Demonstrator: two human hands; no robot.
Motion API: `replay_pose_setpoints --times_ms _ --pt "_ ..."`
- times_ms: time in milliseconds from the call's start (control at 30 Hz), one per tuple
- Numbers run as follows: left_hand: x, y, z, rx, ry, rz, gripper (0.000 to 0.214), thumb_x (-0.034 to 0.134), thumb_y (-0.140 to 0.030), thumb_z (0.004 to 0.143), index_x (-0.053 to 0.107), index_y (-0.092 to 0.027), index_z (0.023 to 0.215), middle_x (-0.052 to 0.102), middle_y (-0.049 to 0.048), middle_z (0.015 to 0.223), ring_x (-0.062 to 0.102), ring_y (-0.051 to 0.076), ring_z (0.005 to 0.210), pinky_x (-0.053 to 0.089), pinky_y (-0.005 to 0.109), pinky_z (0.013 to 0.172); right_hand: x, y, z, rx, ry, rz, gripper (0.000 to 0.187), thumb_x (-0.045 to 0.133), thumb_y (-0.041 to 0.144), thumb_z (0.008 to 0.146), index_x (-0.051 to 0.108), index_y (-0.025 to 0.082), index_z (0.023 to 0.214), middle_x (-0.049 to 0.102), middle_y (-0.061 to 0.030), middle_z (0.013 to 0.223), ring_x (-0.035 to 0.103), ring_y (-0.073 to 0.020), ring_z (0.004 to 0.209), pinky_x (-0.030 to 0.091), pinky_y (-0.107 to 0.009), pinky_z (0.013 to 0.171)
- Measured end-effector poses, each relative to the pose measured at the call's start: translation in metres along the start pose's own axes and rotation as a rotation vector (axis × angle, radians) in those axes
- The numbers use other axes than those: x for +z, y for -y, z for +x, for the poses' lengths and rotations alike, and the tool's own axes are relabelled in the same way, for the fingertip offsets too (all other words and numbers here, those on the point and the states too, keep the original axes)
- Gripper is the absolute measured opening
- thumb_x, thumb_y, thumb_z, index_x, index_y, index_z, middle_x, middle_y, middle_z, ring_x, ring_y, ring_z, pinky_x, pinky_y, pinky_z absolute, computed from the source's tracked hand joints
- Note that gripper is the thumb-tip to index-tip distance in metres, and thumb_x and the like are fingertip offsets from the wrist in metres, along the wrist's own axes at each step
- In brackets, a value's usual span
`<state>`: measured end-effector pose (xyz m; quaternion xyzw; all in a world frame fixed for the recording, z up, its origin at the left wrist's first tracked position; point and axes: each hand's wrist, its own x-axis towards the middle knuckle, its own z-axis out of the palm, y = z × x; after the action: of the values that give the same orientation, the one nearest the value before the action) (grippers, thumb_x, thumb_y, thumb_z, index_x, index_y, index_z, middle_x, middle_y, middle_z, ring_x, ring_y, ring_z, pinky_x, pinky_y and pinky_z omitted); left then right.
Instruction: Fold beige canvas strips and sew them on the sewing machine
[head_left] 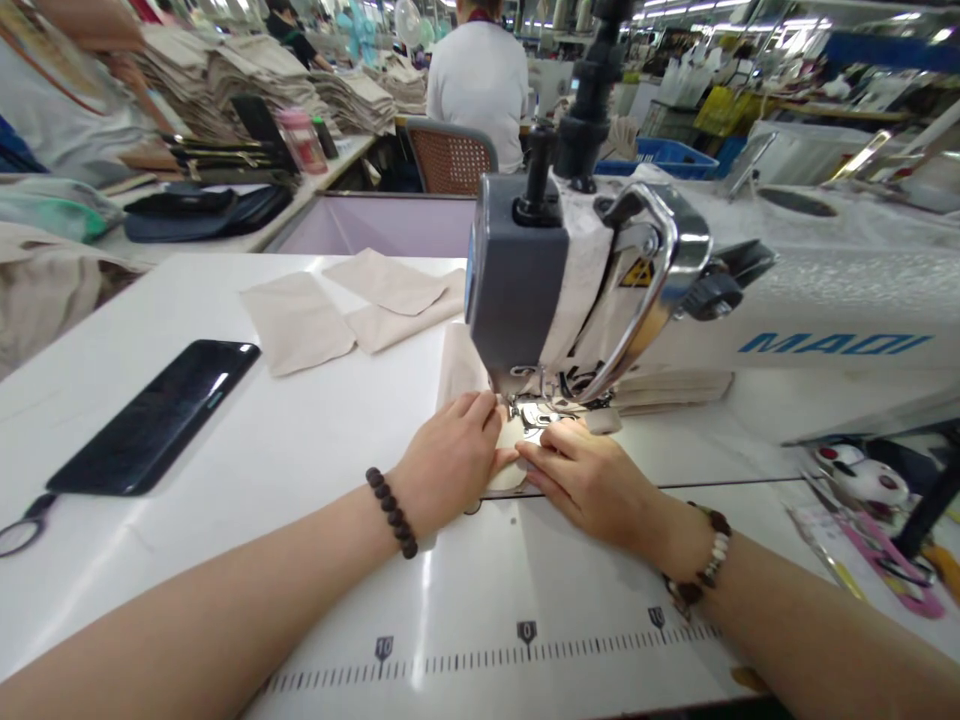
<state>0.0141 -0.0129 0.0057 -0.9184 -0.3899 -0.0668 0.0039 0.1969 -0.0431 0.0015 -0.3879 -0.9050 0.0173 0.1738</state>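
A sewing machine [525, 280] with a grey head stands over a white table. My left hand [454, 460], with a dark beaded bracelet, has its fingers bent together on a beige fabric piece [508, 478] just left of the presser foot. From the right, my right hand [592, 485] pinches and presses the near edge of the same piece, its fingertips close to the left thumb. Lamp light falls on the metal plate [536, 415] under the needle area. The fingers hide part of the fabric, and the needle tip cannot be made out.
Loose beige fabric pieces [300, 322] lie left of the machine, with a black phone [157, 415] nearer. Stacked fabric [667, 390] sits behind the machine's arm. Scissors with pink handles [892, 560] lie at right. A person in white [480, 85] sits ahead.
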Motion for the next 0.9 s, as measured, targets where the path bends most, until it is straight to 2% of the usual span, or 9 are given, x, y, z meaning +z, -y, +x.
replay_pose_setpoints --times_ms 367,467,567,700,900 --pt "0.001 0.002 0.000 0.010 -0.016 0.019 0.035 0.050 -0.032 0.087 0.054 -0.002 0.105 0.054 0.0149 0.102 0.049 0.027 0.100 0.044 0.039 0.087 -0.001 -0.002 0.001 0.008 0.008 -0.022 0.027 0.038 0.023 0.091 0.061 0.012 0.098 0.055 -0.0061 0.075 0.046 -0.0168 0.071 0.033 -0.028 0.065" --pt "-0.009 -0.001 -0.005 0.112 0.073 -0.043 0.018 0.046 -0.022 0.088 0.058 -0.008 0.090 0.056 0.0099 0.094 0.052 0.022 0.090 0.047 0.036 0.081 -0.002 -0.002 -0.002 -0.100 0.009 -0.001 0.030 0.035 0.024 0.092 0.062 0.013 0.093 0.054 -0.0037 0.069 0.045 -0.0154 0.065 0.032 -0.028 0.063" --pt "-0.019 -0.005 -0.012 0.220 0.199 -0.092 0.016 0.044 -0.010 0.087 0.059 -0.011 0.082 0.057 0.0061 0.089 0.053 0.019 0.084 0.048 0.032 0.079 -0.002 -0.002 -0.005 -0.199 -0.002 0.004 0.034 0.033 0.025 0.093 0.063 0.012 0.090 0.052 -0.0026 0.065 0.044 -0.0150 0.062 0.031 -0.029 0.061" --pt "-0.022 -0.006 -0.015 0.218 0.223 -0.074 0.015 0.045 -0.006 0.086 0.060 -0.009 0.085 0.058 0.0072 0.090 0.053 0.019 0.087 0.048 0.031 0.081 0.000 -0.002 -0.005 -0.160 -0.006 -0.010 0.035 0.032 0.027 0.093 0.063 0.012 0.091 0.053 -0.0027 0.065 0.044 -0.0147 0.061 0.031 -0.029 0.060" --pt "-0.006 0.004 -0.009 0.223 0.138 -0.061 0.019 0.041 -0.009 0.088 0.059 -0.009 0.088 0.057 0.0085 0.093 0.052 0.018 0.094 0.047 0.030 0.084 0.002 -0.004 0.000 -0.061 -0.015 -0.040 0.032 0.033 0.026 0.093 0.063 0.013 0.094 0.054 -0.0041 0.068 0.045 -0.0159 0.062 0.033 -0.029 0.062"
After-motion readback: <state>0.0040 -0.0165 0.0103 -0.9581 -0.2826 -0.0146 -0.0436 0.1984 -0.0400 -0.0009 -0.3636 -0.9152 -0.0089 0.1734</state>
